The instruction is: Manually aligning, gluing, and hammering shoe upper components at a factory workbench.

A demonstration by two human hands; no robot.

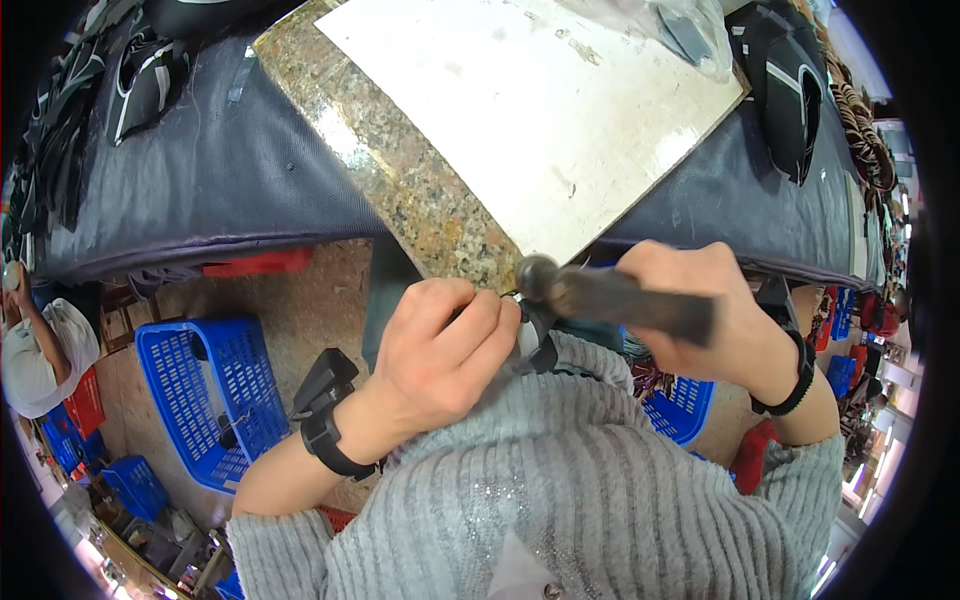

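My right hand (pixel 715 315) is closed round the handle of a hammer (pixel 640 303), which is slightly blurred. The rounded hammer head (pixel 538 275) is over the near corner of a granite slab (pixel 410 190), just right of my left fingertips. My left hand (pixel 445 345) is curled with its fingers pinched at that corner. It holds a dark piece with a pale patch (pixel 540 340), which looks like a shoe upper; most of it is hidden behind my fingers and the hammer. On the slab lies a white board (pixel 540 120) with scuffs on it.
Dark shoe uppers lie at the left (pixel 145 90) and right (pixel 795 100) of the dark-covered table (pixel 240 180). A clear plastic bag (pixel 690 40) rests on the board's far right corner. Blue baskets (pixel 215 400) stand below the table. Another person (pixel 45 350) is at far left.
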